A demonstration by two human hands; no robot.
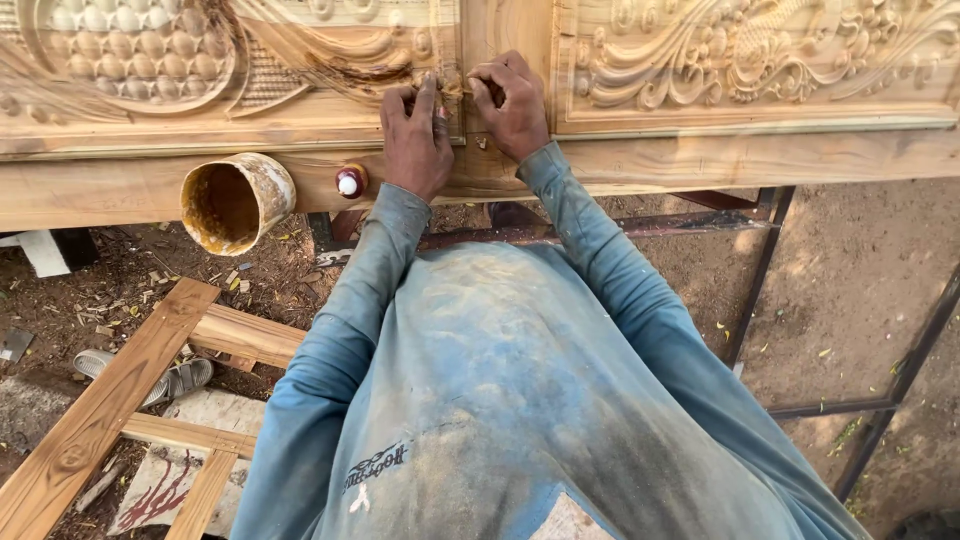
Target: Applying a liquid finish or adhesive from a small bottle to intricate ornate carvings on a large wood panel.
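My 2 hands meet on the pale carved wooden door panel (700,60), at its plain central rail: left hand (416,140) and right hand (512,108) pinching something small I cannot identify. Carving looks largely finished; this joint detail remains.

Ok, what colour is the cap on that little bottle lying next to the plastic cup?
White, on a dark reddish-brown little bottle beside the yellow-stained plastic cup; the head view shows it.

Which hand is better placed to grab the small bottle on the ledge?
Left. The left hand rests on the carved panel just beside the bottle; the right hand sits farther off, with the left hand between it and the bottle.
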